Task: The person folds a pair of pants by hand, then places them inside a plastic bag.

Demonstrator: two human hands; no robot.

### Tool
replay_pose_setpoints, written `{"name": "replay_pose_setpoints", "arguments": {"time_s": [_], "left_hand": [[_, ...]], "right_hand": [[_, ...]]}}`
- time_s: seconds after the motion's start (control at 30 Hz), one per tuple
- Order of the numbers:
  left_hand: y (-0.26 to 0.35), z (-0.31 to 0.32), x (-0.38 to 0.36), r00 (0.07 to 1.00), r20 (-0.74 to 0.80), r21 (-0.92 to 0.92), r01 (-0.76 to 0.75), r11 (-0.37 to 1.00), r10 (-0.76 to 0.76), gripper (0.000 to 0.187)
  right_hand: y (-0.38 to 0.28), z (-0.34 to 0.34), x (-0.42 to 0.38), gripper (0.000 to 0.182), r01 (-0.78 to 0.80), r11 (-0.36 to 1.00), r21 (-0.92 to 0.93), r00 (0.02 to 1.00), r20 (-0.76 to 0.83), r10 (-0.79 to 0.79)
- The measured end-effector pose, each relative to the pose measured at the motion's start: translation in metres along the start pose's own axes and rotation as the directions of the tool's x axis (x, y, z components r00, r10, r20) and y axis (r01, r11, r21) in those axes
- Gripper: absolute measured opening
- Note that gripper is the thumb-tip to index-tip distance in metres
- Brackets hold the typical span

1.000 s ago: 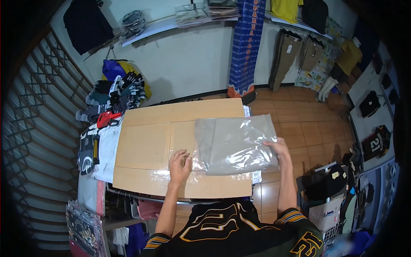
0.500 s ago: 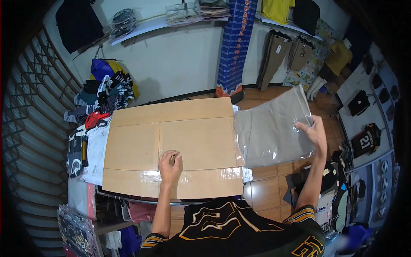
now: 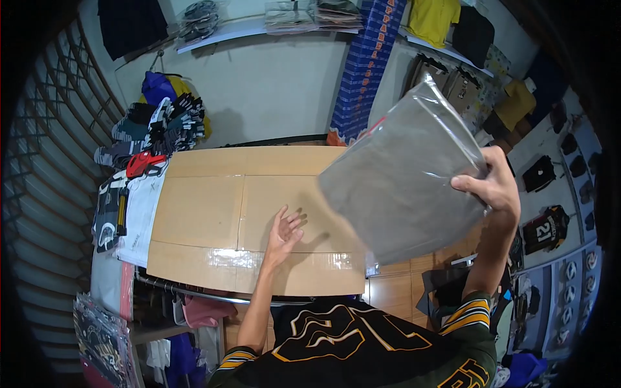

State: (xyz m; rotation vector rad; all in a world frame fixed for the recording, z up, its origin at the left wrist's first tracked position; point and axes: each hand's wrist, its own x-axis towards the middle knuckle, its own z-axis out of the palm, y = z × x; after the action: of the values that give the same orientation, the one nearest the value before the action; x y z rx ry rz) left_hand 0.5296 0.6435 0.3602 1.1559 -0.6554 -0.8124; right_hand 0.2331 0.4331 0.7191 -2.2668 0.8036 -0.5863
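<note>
My right hand (image 3: 495, 184) grips the right edge of a clear plastic bag (image 3: 407, 178) with folded grey-khaki cloth inside, thumb on top. The packet is lifted and tilted over the right end of a flattened cardboard sheet (image 3: 194, 210). A short red strip shows along the bag's upper left edge. My left hand (image 3: 284, 236) hovers over the middle of the cardboard, palm turned up to the right, fingers apart and holding nothing. It is to the left of the packet, not touching it.
A pile of socks (image 3: 162, 126) and a red tool (image 3: 143, 165) lie beyond the cardboard's left end, near packaged clothes (image 3: 111, 213). A metal folding gate (image 3: 52, 194) stands at the left. A blue pillar (image 3: 362, 71) rises behind.
My right hand has raised the bagged garment and brought it nearer, its left edge now over the cardboard. My left hand has shifted right, and its fingers have spread.
</note>
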Motion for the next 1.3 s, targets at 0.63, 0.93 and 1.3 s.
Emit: {"name": "replay_pose_setpoints", "arguments": {"time_s": [0.63, 0.93, 1.3], "left_hand": [[0.003, -0.045, -0.121, 0.979, -0.132, 0.261, 0.188, 0.947, -0.158, 0.045], [0.012, -0.039, -0.110, 0.965, -0.025, 0.329, 0.256, 0.909, -0.263, 0.046], [0.013, -0.036, -0.082, 0.997, 0.059, 0.610, 0.008, 0.792, -0.055, 0.051]], "right_hand": [[0.136, 0.312, 0.151, 0.048, 0.345, 0.928, -0.139, 0.939, 0.061, -0.340], [0.126, 0.312, -0.015, 0.037, 0.055, 0.980, 0.189, 0.994, 0.086, -0.072], [0.078, 0.350, -0.148, 0.022, -0.010, 0.978, 0.207, 0.986, 0.164, -0.024]]}}
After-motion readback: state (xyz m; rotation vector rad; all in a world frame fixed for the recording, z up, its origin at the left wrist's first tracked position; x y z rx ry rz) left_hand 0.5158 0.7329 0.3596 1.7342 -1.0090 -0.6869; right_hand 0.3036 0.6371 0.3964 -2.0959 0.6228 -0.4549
